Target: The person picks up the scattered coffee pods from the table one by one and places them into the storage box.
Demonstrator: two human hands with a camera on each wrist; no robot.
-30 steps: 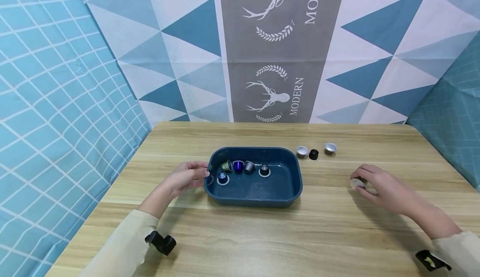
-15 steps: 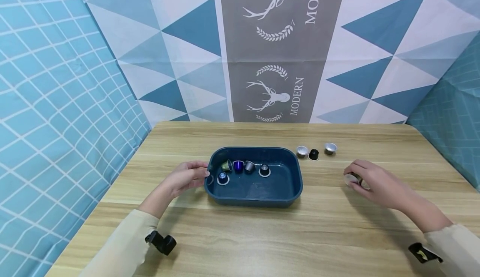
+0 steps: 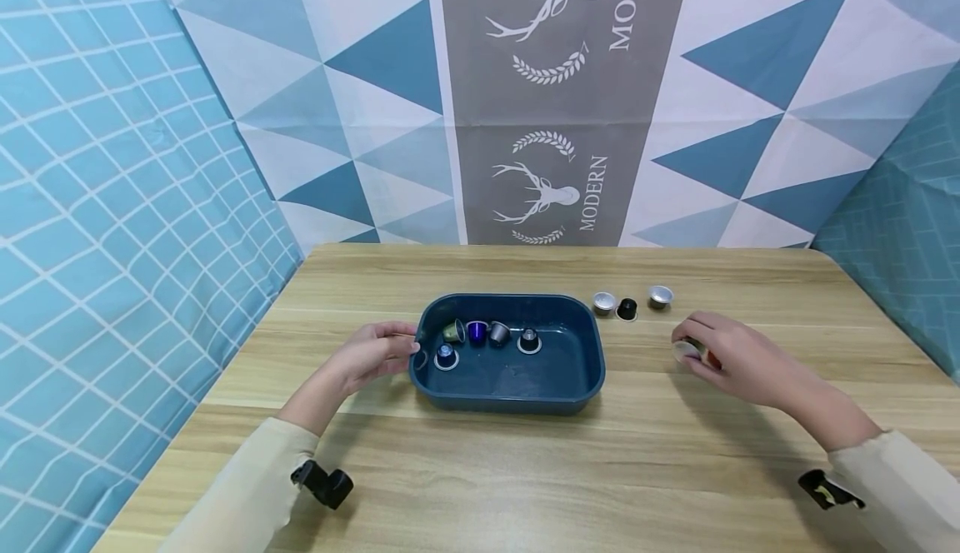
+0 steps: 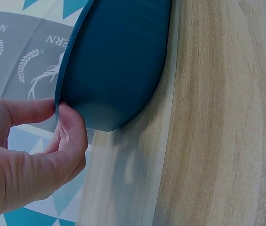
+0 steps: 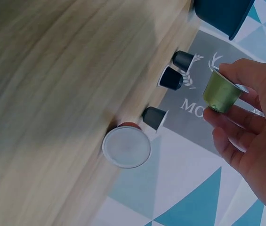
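Observation:
My left hand (image 3: 373, 350) pinches the left rim of a dark blue plastic tub (image 3: 502, 395) between thumb and fingers; the tub's wall (image 4: 114, 66) fills the top of the left wrist view. Several coffee capsules lie inside, among them a green capsule (image 3: 453, 331), a purple-blue capsule (image 3: 477, 332) and a black capsule (image 3: 528, 339). To the right of the tub, my right hand (image 3: 738, 366) holds a green coffee capsule (image 5: 221, 92) by its rim, above the table. An orange-red capsule with a pale lid (image 5: 126, 147) is on the table beneath that hand, mostly hidden in the head view.
Behind the tub's right corner on the wooden table (image 3: 525, 486) are a silver-topped capsule (image 3: 603, 302), a black capsule (image 3: 627, 310) and another silver-topped capsule (image 3: 661, 296). Patterned cloth (image 3: 397, 120) hangs along the table's back edge, with blue cloth (image 3: 112, 203) at the left.
My right hand has moved left and slightly away from me, toward the tub, carrying the green capsule. An orange-red capsule now shows beneath it. The left hand and tub have stayed put.

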